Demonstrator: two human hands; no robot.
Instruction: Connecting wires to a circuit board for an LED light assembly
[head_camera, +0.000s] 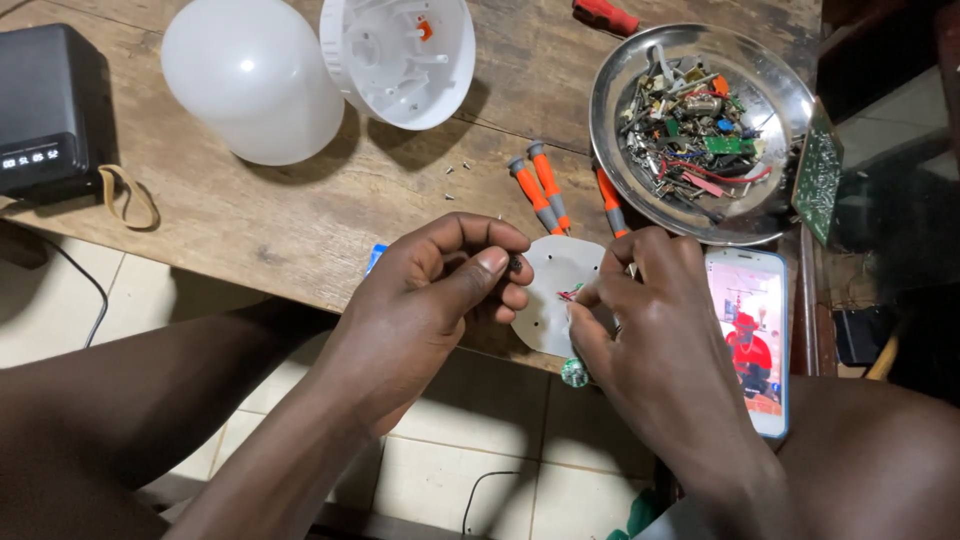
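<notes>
Centrally, a flat round white plastic disc with small holes (556, 296) sits at the wooden table's (300, 210) near edge, held between both hands. The left hand (440, 290) pinches a tiny dark part; the right hand (640, 310) grips the disc's rim, fingers curled. Orange-handled screwdrivers (545, 190) lie just beyond, near a round metal tray of electronic scrap (700, 130).

The right hand (655, 330) covers much of the white round plate (555, 290), hiding what its fingertips pinch. The tiny dark part at the left hand (440, 290) is too small to identify (likewise the scraps in the metal bowl (620, 90)). The red handle (605, 15) is cut off at the top edge.
</notes>
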